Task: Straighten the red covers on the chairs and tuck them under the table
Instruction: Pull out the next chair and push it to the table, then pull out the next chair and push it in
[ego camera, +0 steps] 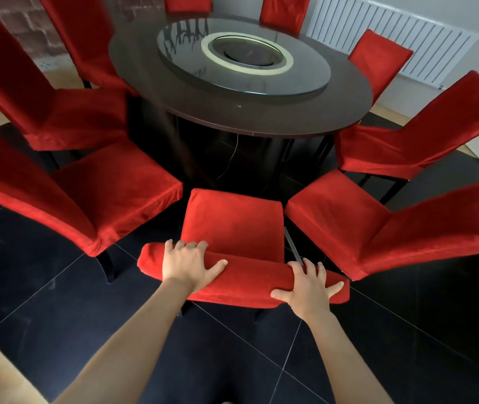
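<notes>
A chair in a red cover (232, 225) stands right in front of me, its seat pointing at the round dark table (261, 112). My left hand (188, 263) grips the left part of the chair's backrest top, fingers curled over the far side. My right hand (309, 284) grips the right part of the same top edge, thumb on the near side. The seat's front edge stops short of the table's rim. A thin grey strip (293, 246) shows along the seat's right side.
Red-covered chairs ring the table: one close on the left (101, 199), one close on the right (378, 225), others farther round. A glass turntable (244, 56) lies on the table. A white radiator (407, 36) lines the back wall. The floor is black tile.
</notes>
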